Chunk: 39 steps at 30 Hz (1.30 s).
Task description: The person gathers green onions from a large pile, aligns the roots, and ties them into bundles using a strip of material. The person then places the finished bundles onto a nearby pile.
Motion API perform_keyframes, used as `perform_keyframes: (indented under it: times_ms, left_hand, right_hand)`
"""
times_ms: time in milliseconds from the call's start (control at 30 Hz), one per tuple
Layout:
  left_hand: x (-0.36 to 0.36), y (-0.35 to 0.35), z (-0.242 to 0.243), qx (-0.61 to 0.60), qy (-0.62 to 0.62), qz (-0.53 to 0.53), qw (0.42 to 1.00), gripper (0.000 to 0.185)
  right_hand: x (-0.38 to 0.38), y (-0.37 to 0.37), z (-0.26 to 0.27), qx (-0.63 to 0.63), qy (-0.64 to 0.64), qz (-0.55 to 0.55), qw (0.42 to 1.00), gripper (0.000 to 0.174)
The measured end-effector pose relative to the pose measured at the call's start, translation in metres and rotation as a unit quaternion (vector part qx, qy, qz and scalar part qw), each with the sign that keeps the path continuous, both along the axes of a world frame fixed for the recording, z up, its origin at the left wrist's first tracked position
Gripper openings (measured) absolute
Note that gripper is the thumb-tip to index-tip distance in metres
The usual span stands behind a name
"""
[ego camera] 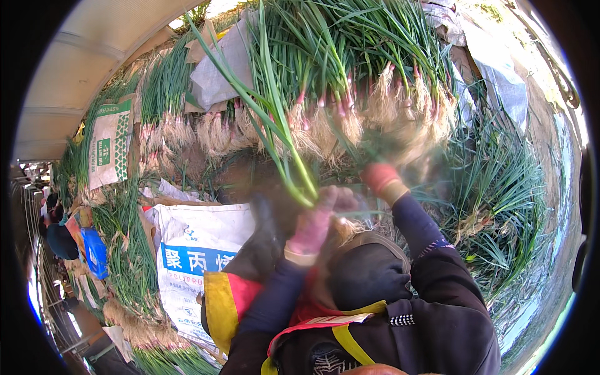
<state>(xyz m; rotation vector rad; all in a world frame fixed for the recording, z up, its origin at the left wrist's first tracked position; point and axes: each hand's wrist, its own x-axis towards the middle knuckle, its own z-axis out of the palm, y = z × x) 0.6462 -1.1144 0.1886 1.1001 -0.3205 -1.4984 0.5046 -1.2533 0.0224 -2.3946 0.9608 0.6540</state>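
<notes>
My left hand [316, 220], in a pink glove with a tan cuff, is closed around the base of a green garlic plant [276, 112]. Its long leaves point up and away, and pale roots [349, 227] show beside the hand. Close by on the right is my right hand [380, 180] in a red glove, blurred by motion; green leaves blur just above it, and whether it holds them I cannot tell. Beyond both hands lies a thick row of green garlic plants [347, 47], their pinkish stems and roots towards me.
A white woven polypropylene sack [201, 253] lies at left, with loose green plants [124, 253] beyond it. More plants [501, 201] are heaped at right. A printed sack [110, 145] covers plants at far left, where a person [63, 239] is partly visible.
</notes>
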Motion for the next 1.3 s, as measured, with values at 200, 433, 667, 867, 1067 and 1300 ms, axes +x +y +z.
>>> perform_keyframes:
  times_ms: [200, 433, 667, 867, 1067, 1300]
  left_hand:
    - [0.039, -0.018, -0.019, 0.039, -0.109, 0.051, 0.992, 0.056]
    - [0.039, -0.003, -0.044, 0.144, 0.01, 0.046, 0.988, 0.046]
    - [0.034, -0.014, -0.048, 0.093, -0.063, 0.049, 0.992, 0.044]
    - [0.038, -0.018, -0.057, 0.113, -0.088, 0.012, 0.99, 0.036]
    - [0.04, -0.013, -0.065, 0.155, 0.004, 0.005, 0.988, 0.029]
    - [0.021, -0.004, -0.059, 0.055, 0.234, 0.02, 0.97, 0.024]
  right_hand:
    - [-0.018, -0.066, 0.048, -0.088, -0.274, -0.271, 0.918, 0.044]
    - [0.072, -0.096, 0.135, 0.044, -0.326, -0.361, 0.873, 0.034]
    - [0.032, -0.018, 0.142, -0.043, -0.378, -0.308, 0.872, 0.023]
    - [0.045, 0.039, 0.136, 0.008, -0.29, -0.092, 0.952, 0.025]
    - [0.04, 0.024, 0.13, 0.33, -0.362, -0.32, 0.811, 0.045]
    - [0.07, 0.025, 0.114, 0.496, -0.346, -0.376, 0.702, 0.022]
